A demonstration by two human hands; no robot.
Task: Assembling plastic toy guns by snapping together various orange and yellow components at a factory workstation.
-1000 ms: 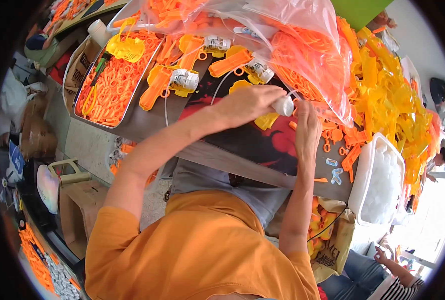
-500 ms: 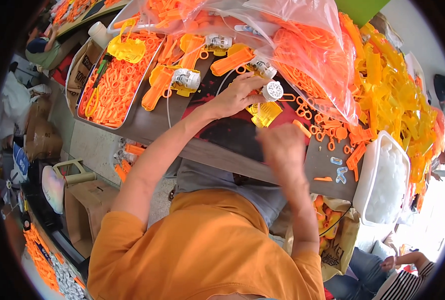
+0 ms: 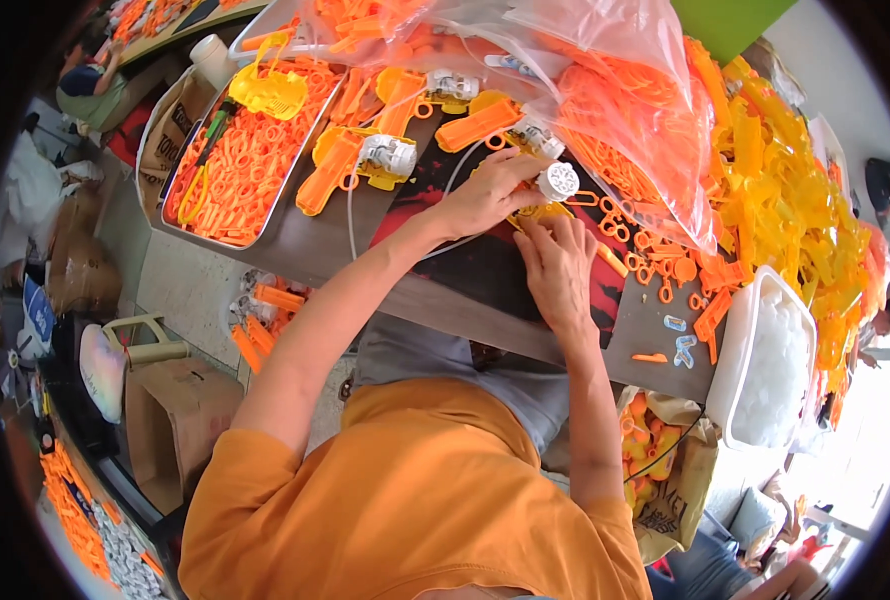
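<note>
On the dark red-and-black mat [image 3: 480, 275], my left hand [image 3: 487, 195] is closed around a half-built toy gun. Its white round drum [image 3: 559, 182] pokes out beyond my fingers. Just below the drum, part of the yellow plastic shell [image 3: 537, 213] shows. The fingers of my right hand [image 3: 562, 270] are bent against that shell from the near side; their tips are partly hidden. Further left lies a similar orange-and-yellow toy gun assembly [image 3: 350, 165] with a white drum, and more like it are behind.
A metal tray [image 3: 255, 225] of orange parts stands left. Loose orange rings and trigger pieces [image 3: 665, 270] lie to the right, beside a white tub [image 3: 722, 400]. Behind are a clear bag of orange parts [image 3: 625, 120] and a yellow heap [image 3: 765, 170]. A thin pale tube [image 3: 351, 225] crosses the table.
My right hand, blurred and lower before, has moved up to the yellow shell and now touches it. My left hand keeps its hold. The whole view has shifted slightly.
</note>
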